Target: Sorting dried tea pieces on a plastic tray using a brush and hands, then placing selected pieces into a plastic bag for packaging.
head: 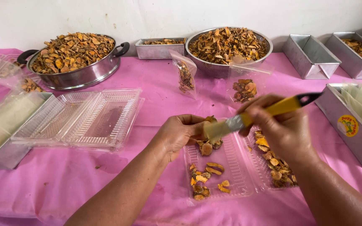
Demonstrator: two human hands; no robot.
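Looking down from head view: left hand [180,133] pinched dried slice [210,120] above open clear tray [223,167]; right hand [283,127] clenched round yellow-handled brush [258,114], bristles against slice.

Slice judged light, stiff, brittle; likely to crumble if squeezed, best held by edges between fingertips. Surface looked rough, dusty, not slippery.

Slice appeared orange-brown, wrinkled, curled. More slices [204,180] lay in tray on pink tabletop [156,104]; heaped metal pot [78,62] and colander [229,46] stood well behind.
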